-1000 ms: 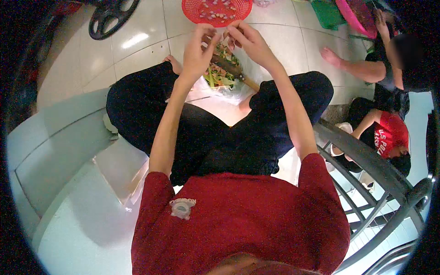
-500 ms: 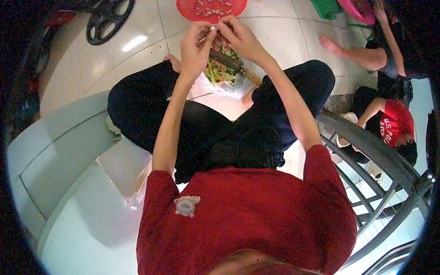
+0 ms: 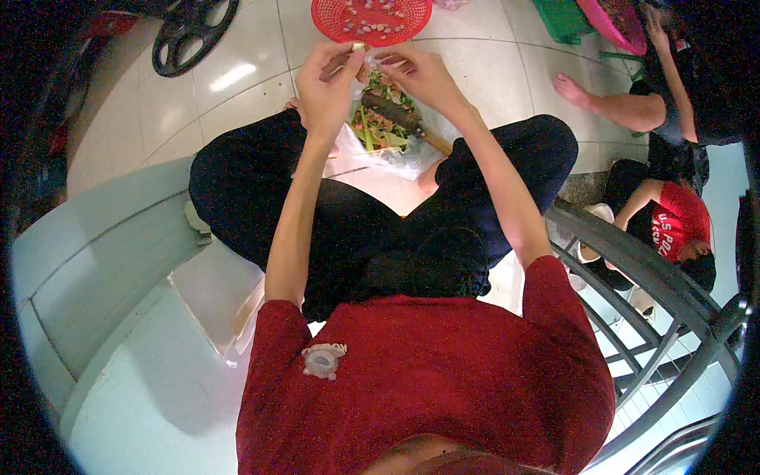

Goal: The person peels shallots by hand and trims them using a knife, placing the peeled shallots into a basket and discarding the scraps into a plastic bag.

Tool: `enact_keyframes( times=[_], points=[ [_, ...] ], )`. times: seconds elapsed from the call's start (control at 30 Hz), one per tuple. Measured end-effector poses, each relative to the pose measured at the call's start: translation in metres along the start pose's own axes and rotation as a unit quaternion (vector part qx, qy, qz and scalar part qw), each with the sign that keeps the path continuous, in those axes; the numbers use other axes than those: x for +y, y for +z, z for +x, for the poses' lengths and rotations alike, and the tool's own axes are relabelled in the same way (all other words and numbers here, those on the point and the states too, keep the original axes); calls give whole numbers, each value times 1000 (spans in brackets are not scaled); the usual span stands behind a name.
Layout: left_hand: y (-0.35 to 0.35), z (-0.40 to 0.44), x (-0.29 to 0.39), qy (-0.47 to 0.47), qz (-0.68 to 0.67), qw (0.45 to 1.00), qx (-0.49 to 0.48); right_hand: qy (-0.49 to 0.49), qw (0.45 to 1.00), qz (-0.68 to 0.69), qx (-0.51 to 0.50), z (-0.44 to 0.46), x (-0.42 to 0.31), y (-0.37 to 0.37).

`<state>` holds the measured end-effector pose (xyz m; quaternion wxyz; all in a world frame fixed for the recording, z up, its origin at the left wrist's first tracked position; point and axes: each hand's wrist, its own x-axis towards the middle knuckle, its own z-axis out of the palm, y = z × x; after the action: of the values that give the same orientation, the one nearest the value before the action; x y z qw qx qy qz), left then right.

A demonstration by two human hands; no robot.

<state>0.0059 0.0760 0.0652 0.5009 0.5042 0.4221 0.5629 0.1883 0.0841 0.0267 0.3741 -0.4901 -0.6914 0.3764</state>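
Note:
My left hand (image 3: pixel 325 89) pinches a small white garlic clove (image 3: pixel 359 47) between thumb and fingertips. Close beside it, my right hand (image 3: pixel 427 81) has its fingers curled towards the thumb; whatever lies between them is too small to make out. Both hands hover just in front of a red plastic basket (image 3: pixel 331 32) with several pale cloves (image 3: pixel 385 28) in it. Beneath them, vegetable scraps (image 3: pixel 370 133) lie on a clear plastic bag (image 3: pixel 408 165) between my legs. Across the scraps rests a knife (image 3: pixel 393 112) with a dark blade and a wooden handle.
A metal railing (image 3: pixel 645 265) runs along my right side, with a person in a red shirt (image 3: pixel 682 222) beyond it. Another person's bare leg (image 3: pixel 617 107) extends near a green basket (image 3: pixel 564 20) and a pink basin (image 3: pixel 613 28). A black wheel-shaped object (image 3: pixel 190 39) is at the upper left.
My hands have drawn slightly apart, the left shifting leftwards with the clove, the right moving slightly to the right. More of the knife and scraps now shows beneath them.

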Motion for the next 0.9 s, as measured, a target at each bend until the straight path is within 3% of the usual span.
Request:
enact_keyframes(
  times=[0.13, 0.2, 0.33, 0.43, 0.6, 0.9],
  points=[
    [-5, 1, -8, 8, -11, 1000, 15, -12, 996, -51, 74, 3, -12, 3],
    [-4, 0, -11, 19, 56, 998, 29, -54, 990, -83, 101, 2, -26, -4],
    [-3, -2, -10, 14, 36, 999, 27, -63, 991, -43, 111, 0, -29, -1],
    [-1, -2, -6, 8, 102, 994, 31, -64, 990, -48, 112, 0, -24, -2],
    [0, -3, -16, 31, 95, 995, 9, -126, 979, -128, 97, -4, -22, -6],
    [-4, -2, -28, 28, 199, 980, -12, -45, 994, -85, 54, -3, -17, -6]
  ],
)
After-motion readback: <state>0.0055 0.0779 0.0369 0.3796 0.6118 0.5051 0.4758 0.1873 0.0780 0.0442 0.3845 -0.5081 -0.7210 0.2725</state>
